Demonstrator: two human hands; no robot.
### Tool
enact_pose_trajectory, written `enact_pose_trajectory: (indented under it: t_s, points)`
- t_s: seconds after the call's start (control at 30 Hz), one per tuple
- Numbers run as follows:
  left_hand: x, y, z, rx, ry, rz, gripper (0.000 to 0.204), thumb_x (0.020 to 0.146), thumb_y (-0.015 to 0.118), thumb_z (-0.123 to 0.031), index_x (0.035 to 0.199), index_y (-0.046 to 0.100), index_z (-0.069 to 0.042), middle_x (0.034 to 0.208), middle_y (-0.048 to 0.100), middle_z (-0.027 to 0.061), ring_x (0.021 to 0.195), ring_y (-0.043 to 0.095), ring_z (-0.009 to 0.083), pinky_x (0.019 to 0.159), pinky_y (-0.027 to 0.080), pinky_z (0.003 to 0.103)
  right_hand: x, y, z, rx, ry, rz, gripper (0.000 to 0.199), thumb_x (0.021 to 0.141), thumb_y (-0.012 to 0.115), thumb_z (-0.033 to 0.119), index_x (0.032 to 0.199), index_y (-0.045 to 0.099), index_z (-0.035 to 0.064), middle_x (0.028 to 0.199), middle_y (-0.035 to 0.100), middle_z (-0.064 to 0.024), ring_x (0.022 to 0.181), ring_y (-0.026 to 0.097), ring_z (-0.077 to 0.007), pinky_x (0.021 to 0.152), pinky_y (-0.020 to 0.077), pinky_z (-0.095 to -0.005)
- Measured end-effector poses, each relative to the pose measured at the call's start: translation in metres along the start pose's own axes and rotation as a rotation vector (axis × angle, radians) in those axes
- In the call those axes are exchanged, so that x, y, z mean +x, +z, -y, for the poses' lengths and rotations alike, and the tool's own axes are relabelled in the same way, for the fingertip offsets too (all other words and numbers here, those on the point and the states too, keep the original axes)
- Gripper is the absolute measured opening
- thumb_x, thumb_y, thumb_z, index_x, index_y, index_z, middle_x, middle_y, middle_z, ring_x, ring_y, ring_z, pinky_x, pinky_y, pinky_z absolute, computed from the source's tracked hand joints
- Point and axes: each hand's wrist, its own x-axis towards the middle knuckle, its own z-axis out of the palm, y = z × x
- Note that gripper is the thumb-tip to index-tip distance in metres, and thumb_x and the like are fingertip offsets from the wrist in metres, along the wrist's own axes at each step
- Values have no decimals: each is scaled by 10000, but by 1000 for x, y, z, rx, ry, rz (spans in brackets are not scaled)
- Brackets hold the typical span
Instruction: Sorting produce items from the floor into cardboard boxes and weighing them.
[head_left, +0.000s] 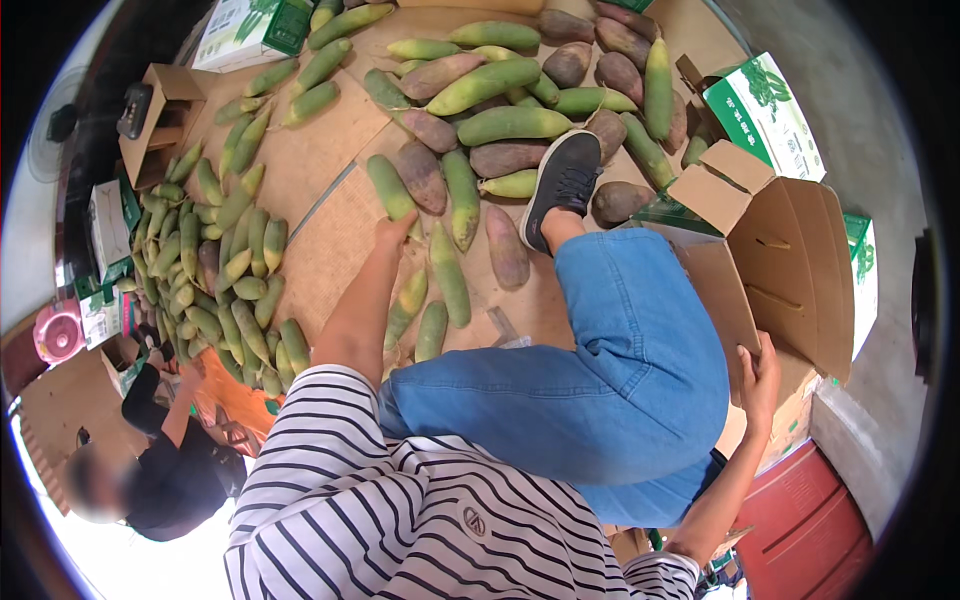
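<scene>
Left hand (393,232): reaching out, fingers on a long green and yellow shoot (391,189) lying on the brown mat (300,170), grip not clear | Right hand (760,375): holding the edge of the open brown cardboard box (790,260) beside my knee | Progress: I think packing has hardly begun, with lots of shoots on the mat and nothing showing in the box.

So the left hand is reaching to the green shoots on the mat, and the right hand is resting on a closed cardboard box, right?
Not quite. The head view shows the cardboard box open, its flaps up, with the right hand on its edge. The left hand does reach to the green shoots on the mat.
</scene>
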Motion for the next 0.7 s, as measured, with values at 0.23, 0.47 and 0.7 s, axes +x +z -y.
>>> enact_pose_trajectory:
  t_s: [0.23, 0.47, 0.7]
  points:
    - [-77, -12, -36, -462, -144, 170, 342, 798, 714, -250, 989, 621, 18, 816, 641, 104, 576, 580, 183, 536, 491, 300, 1, -1, -3, -32, -41, -7, 210, 899, 556, 72, 1104, 529, 39, 943, 599, -159, 794, 630, -247, 736, 485, -324]
    - [-257, 48, -138, -55, 635, 457, 538, 839, 678, -214, 1289, 463, -12, 1133, 585, 104, 935, 614, 158, 773, 525, 298, -3, -5, -6, -35, -29, 2, 204, 890, 563, 71, 1088, 533, 36, 934, 595, -165, 782, 625, -258, 728, 483, -324]
    - [-393, 191, -244, 21, 1653, 738, 315, 687, 682, -146, 969, 580, -49, 972, 570, 148, 979, 535, 343, 851, 452, 437, 2, 8, -19, -135, -160, -83, 257, 879, 557, 56, 1132, 525, 17, 972, 595, -200, 811, 612, -300, 743, 474, -337]
